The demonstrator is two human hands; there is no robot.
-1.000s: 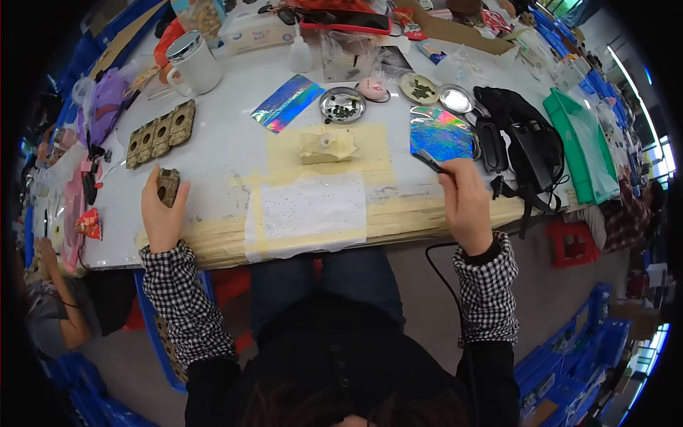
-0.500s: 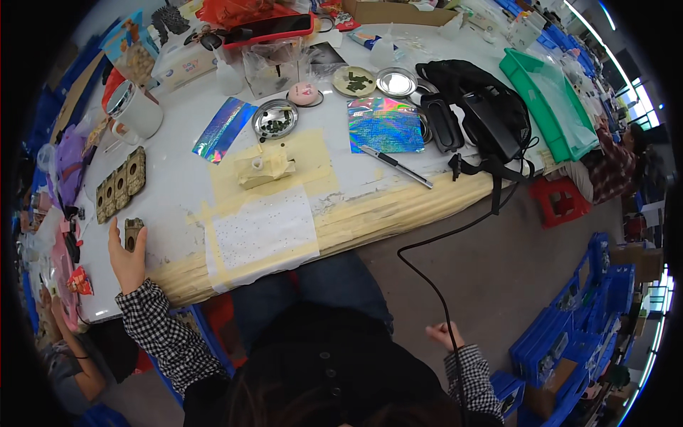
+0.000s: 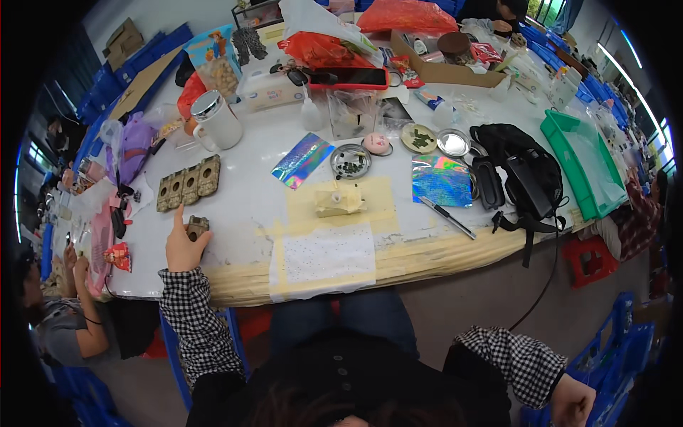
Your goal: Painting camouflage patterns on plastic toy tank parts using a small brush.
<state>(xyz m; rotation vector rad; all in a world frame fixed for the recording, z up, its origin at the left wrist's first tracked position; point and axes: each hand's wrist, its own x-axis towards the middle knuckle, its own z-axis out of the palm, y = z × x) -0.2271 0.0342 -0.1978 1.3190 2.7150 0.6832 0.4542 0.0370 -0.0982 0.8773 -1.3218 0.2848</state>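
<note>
My left hand (image 3: 186,245) rests at the table's left side, its index finger stretched forward and thumb spread apart. Between them stands a small mottled brown-green block with a round hole (image 3: 198,227); whether the fingers touch it I cannot tell. Just beyond the fingertip lies a row of joined blocks of the same look (image 3: 188,185), each with a dark round hole. My right hand (image 3: 573,400) is away from the table, low at the right edge of view. Its fingers are curled in, and anything inside them is hidden.
A tape-wrapped block (image 3: 340,201) sits mid-table behind a speckled white sheet (image 3: 324,256). Around it are a metal dish of dark green bits (image 3: 351,162), a pen (image 3: 448,218), a black bag (image 3: 523,160), a green tray (image 3: 580,171) and a white mug (image 3: 217,122). A cable hangs off the right.
The view has tilted up and swung left, so the table sits lower and further right. My right hand has moved outward to the right. My left hand remains around the small block.
</note>
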